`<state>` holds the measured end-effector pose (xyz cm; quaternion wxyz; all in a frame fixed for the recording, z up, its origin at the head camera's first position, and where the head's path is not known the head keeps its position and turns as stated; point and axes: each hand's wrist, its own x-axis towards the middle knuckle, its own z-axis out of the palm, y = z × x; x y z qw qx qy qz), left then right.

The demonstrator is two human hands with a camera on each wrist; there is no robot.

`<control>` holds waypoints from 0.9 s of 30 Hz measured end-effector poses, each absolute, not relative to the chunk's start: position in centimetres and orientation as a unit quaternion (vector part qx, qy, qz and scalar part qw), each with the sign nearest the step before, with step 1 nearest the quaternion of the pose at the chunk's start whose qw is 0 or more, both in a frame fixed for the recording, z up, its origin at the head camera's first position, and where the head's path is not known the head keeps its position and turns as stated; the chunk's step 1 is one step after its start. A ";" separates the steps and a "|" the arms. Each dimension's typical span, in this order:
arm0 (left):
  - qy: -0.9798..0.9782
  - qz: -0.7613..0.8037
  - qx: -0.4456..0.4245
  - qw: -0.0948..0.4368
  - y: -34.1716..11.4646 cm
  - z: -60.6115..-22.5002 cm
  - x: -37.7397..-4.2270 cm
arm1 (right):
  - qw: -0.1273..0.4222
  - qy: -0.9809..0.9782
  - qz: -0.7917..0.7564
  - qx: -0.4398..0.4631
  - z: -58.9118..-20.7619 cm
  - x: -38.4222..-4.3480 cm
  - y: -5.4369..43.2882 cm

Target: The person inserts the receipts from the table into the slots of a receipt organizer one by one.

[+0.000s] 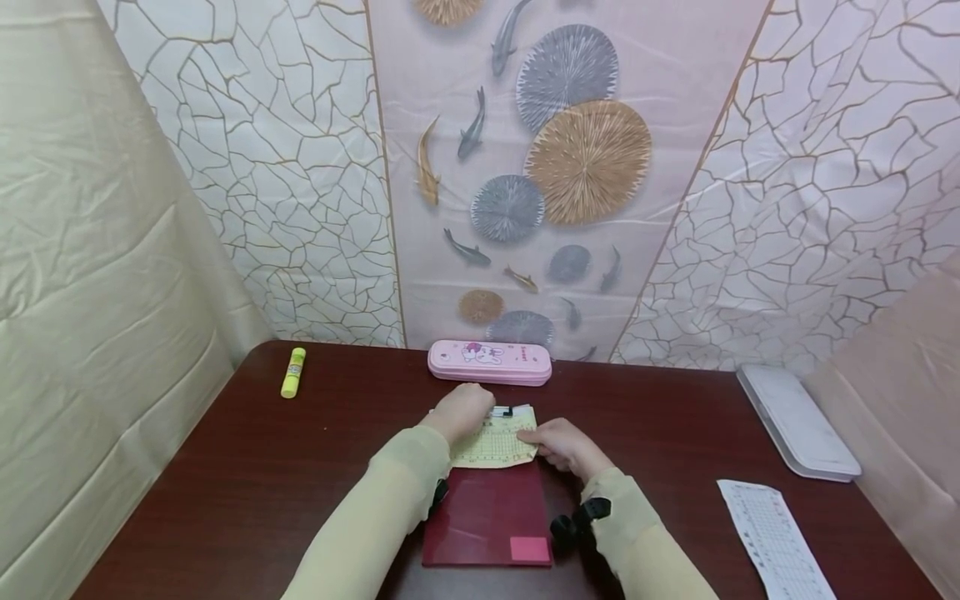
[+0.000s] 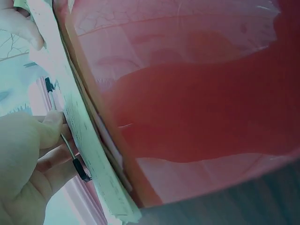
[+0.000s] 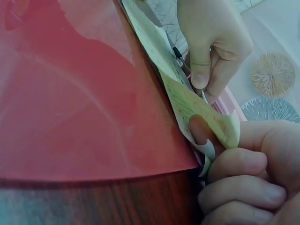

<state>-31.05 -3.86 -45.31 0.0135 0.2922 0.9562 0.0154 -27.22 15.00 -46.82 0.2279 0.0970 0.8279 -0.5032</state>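
A dark red clipboard [image 1: 483, 517] lies on the table, with a pale yellow printed sheet [image 1: 487, 451] across its far end. At that end my left hand [image 1: 461, 412] pinches the metal wire clip [image 2: 81, 169], which has black tips, between thumb and fingers. My right hand [image 1: 566, 447] grips the sheet's right edge, thumb on top and fingers curled beneath. The sheet's corner is bent and curled there in the right wrist view. Further paper layers show under the sheet in the left wrist view.
Behind the hands, a pink pencil case [image 1: 490, 363] sits at the table's back edge. A yellow glue stick [image 1: 293, 372] lies back left. On the right are a white flat case [image 1: 798, 423] and a printed paper strip [image 1: 776, 542]. A patterned curtain hangs behind.
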 end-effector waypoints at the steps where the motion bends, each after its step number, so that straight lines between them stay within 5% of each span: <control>1: 0.956 0.016 0.292 0.015 -3.9 -45.3 -31.1 | 0.229 0.828 -0.502 0.100 -46.8 -27.3 15.0; 27: 0.951 -0.015 0.309 -0.012 -3.5 -46.0 -31.2 | 0.159 0.873 -0.451 0.095 -46.9 -27.3 14.1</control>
